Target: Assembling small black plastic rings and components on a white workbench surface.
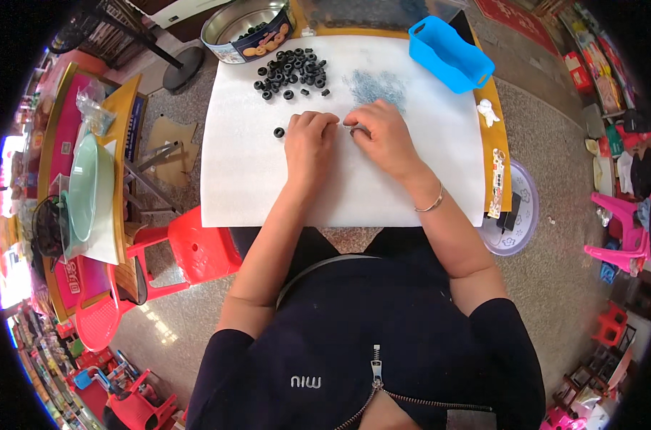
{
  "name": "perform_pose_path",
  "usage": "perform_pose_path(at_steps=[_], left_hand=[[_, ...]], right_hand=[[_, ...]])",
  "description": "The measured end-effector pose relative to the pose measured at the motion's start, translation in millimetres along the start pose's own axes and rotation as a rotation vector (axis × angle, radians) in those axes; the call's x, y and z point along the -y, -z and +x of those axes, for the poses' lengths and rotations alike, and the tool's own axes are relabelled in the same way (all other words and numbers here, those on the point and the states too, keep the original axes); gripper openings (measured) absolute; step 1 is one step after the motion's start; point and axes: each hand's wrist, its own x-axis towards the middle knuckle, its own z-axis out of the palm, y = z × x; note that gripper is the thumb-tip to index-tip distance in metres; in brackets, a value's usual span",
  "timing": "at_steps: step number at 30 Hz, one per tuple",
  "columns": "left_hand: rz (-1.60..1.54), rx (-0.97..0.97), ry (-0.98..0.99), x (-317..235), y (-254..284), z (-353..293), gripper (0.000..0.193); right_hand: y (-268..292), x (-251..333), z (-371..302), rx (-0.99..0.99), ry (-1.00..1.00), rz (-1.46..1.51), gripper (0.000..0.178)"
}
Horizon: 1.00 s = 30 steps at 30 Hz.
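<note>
Over the middle of a white sheet (254, 186) on the table, my two hands face each other, fingertips a short gap apart. My left hand (310, 147) is closed in a pinch; whatever it holds is too small or hidden. My right hand (384, 140) also pinches, with a small dark bit just showing at its fingers that I cannot name. A single black ring-shaped part (279, 132) lies just left of my left hand. Beyond it spreads a heap of similar black parts (293, 72). A scatter of tiny bluish pieces (376, 87) lies beyond my right hand.
A round tin (229, 51) with black parts inside stands at the far left of the table. An upright blue plastic bin (447, 57) sits at the far right, with a crumpled white scrap (488, 112) nearby. A red stool (203, 247) is left of the table.
</note>
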Motion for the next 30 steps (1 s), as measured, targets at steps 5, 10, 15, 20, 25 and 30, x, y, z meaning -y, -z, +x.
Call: perform_pose_path(at_steps=[5, 10, 15, 20, 25, 30], left_hand=[[-0.02, 0.03, 0.045, -3, 4, -1, 0.013], [0.053, -0.048, 0.007, -8, 19, -7, 0.017], [0.261, 0.113, 0.04, -11, 39, -31, 0.02], [0.205, 0.041, -0.037, 5, 44, -33, 0.02], [0.261, -0.03, -0.039, 16, 54, -30, 0.019], [0.296, -0.039, 0.039, 25, 63, -30, 0.018]], right_hand=[[4, -9, 1, -0.157, -0.077, 0.037, 0.015], [10, -18, -1, -0.234, -0.313, 0.075, 0.016], [12, -27, -5, -0.125, -0.115, -0.187, 0.017], [9, -17, -6, -0.083, -0.038, -0.238, 0.013], [15, -16, -6, -0.075, -0.066, -0.239, 0.009], [15, -11, -5, -0.06, -0.048, -0.216, 0.006]])
